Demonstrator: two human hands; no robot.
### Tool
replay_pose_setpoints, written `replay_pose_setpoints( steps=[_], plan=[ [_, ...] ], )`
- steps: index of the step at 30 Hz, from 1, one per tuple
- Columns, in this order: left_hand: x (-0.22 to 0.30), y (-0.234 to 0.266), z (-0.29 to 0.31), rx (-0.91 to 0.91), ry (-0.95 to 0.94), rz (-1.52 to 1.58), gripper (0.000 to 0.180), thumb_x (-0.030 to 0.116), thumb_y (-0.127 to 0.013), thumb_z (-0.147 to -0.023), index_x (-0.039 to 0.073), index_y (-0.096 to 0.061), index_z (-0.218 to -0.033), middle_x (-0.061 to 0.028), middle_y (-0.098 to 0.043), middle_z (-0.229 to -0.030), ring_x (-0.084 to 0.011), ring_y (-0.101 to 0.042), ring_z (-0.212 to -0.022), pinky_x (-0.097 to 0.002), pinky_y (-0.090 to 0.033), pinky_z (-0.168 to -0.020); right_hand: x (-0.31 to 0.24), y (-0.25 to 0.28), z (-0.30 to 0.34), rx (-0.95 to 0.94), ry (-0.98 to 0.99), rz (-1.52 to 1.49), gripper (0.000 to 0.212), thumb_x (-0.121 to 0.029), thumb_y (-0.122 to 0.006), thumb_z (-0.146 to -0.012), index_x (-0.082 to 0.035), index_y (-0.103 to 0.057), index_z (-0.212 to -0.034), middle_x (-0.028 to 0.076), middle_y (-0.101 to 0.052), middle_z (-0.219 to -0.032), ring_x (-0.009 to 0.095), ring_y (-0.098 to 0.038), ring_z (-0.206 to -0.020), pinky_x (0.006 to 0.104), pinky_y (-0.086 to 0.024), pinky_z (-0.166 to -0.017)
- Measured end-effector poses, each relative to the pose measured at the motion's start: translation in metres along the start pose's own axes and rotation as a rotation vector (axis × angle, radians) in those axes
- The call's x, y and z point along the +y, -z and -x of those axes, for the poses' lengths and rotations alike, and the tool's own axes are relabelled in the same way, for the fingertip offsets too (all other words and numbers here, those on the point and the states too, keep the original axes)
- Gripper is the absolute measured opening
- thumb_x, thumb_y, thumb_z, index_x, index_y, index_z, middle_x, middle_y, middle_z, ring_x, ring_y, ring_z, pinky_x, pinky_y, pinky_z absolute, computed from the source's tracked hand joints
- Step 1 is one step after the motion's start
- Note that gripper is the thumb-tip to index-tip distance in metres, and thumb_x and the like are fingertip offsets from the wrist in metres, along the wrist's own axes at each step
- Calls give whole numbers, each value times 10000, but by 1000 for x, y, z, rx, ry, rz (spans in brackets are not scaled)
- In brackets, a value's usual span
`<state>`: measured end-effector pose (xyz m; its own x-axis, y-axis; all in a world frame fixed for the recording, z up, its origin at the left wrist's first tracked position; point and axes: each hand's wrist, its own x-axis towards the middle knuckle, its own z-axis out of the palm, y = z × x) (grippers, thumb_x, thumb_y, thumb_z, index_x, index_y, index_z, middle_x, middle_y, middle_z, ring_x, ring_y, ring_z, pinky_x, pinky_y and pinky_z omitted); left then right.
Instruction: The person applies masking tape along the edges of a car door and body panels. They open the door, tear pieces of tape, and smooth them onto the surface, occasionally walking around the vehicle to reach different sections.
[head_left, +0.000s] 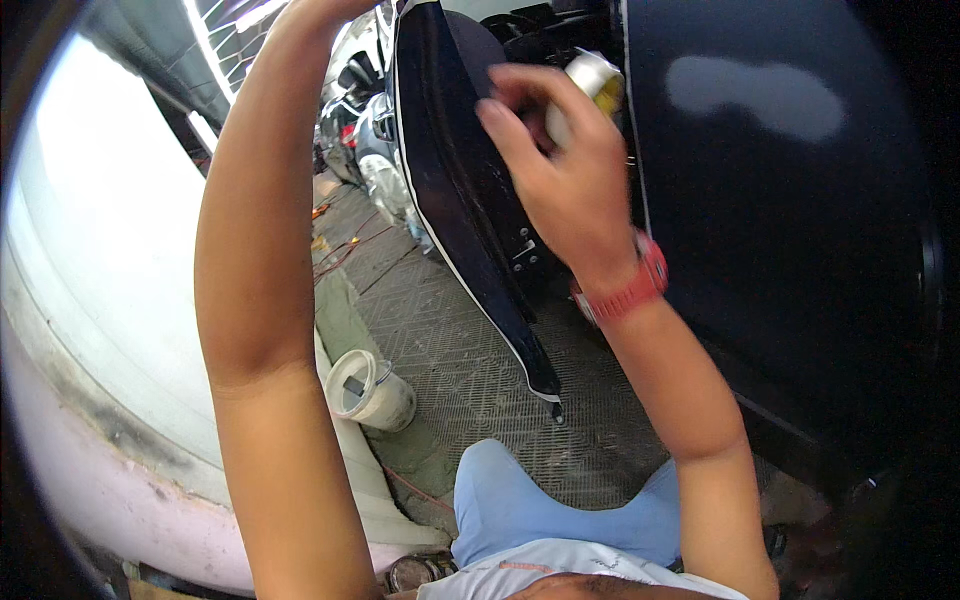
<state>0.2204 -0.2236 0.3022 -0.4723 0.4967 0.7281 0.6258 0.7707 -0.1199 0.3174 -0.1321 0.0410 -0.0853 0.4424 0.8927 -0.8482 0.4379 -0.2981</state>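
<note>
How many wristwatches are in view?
1: a red wristwatch around the wrist of the right hand. The left arm exits the top edge; another may be hidden.

One white-and-yellow cylinder, one red wristwatch, one white bucket and two forearms show.

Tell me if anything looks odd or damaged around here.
Yes: a pale grey patch breaks up the dark panel on the right; whether it's primer, sanding or glare, I can't tell. Also, brownish stains mark the lower part of the white surface on the left, which looks dirty or worn.
</note>
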Motion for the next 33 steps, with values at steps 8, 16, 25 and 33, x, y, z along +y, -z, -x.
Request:
replay_pose_setpoints(
  steps=[8,16,25,33],
  plan=[
    [12,-25,-47,-41,-158,-11,691,531,-460,-1066,-108,-679,-1215,-374,-662,-1285,-462,-632,-1283,-521,-448,-1114,32,-49,-101,63,-160,-48,403,-315,-828,-847,13,-808,-1080,240,-794,-1032,304,-789,-983,369,-592,-884],
    [15,-21,-30,-1,-159,-5,684,541,-436,-1074,-89,-562,-1306,-365,-565,-1370,-464,-525,-1349,-528,-377,-1154,29,-46,-131,72,-181,112,288,-210,-740,-976,43,-801,-1100,211,-810,-1016,271,-784,-939,353,-564,-836],
    [13,-26,-13,63,-173,37,702,553,-409,-1083,-69,-430,-1409,-355,-455,-1466,-466,-404,-1424,-536,-297,-1199,34,-50,-139,77,-133,-119,271,-183,-745,-999,75,-787,-1069,84,-769,-886,133,-664,-763,297,-506,-706],
    [15,-31,-6,98,-180,69,741,563,-385,-1091,-51,-313,-1500,-347,-358,-1551,-467,-297,-1490,-543,-226,-1239,40,-49,-129,159,-335,-244,190,-154,-777,-974,35,-793,-960,22,-717,-809,82,-586,-716,271,-431,-648]
  ],
)
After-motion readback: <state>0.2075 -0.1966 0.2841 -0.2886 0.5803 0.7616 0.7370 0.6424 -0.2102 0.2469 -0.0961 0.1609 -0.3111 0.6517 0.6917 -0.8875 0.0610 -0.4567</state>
